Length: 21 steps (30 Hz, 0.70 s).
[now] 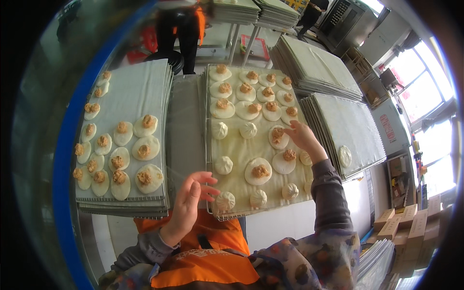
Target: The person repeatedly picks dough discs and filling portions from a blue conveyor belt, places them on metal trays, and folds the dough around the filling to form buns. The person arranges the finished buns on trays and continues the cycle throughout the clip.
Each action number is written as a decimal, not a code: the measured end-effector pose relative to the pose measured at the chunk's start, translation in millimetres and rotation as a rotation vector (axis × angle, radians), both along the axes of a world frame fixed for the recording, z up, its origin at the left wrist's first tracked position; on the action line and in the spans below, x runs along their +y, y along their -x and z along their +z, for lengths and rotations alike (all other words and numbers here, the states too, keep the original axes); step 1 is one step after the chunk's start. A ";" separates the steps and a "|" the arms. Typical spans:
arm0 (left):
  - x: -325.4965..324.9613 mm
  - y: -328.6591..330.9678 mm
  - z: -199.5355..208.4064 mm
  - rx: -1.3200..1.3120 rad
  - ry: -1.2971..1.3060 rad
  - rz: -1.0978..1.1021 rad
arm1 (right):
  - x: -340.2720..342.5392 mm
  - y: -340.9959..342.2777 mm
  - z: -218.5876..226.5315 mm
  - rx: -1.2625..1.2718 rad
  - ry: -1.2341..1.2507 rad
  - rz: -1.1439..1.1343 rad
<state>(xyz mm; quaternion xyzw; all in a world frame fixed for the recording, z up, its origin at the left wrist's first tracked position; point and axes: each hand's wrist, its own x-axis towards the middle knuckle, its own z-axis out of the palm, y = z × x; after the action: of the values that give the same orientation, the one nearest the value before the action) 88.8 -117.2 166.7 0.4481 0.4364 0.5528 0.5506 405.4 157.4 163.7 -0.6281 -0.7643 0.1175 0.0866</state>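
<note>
My right hand (305,139) reaches over the middle tray, its fingers stretched out at the right edge of a round dough wrapper (279,144) topped with filling (277,133). Whether the fingertips touch it, I cannot tell. My left hand (189,199) hovers off the tray's near left corner, fingers apart and holding nothing. Beside its fingertips sits a pleated bun (225,200). More closed buns, among them one bun (224,165), stand on the tray's pale green cloth (237,145). Flat wrappers with filling, such as one wrapper (258,177), lie among and beyond them.
On the left, a stack of cloth-covered trays (140,92) carries several filled wrappers (146,148). Further tray stacks (319,67) stand at the right, one with a single plain wrapper (345,156). A person (186,34) stands beyond the trays. Cardboard boxes (411,222) are piled lower right.
</note>
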 end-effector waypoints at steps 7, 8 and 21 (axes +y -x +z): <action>-3.9 -9.9 7.3 -0.002 0.015 -0.070 | 29.7 2.0 -10.2 0.045 0.314 -0.018; -5.9 -9.6 7.6 0.011 0.016 -0.070 | 27.6 3.9 -11.5 0.101 0.294 0.008; -6.9 -17.9 5.0 -0.182 0.006 -0.068 | -95.4 56.6 55.7 1.230 0.430 0.086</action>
<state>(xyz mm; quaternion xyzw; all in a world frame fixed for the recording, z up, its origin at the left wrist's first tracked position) 106.7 -124.2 171.7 0.4090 0.3706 0.5711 0.6076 348.8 62.1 219.4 -0.4182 -0.5593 0.6092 0.3756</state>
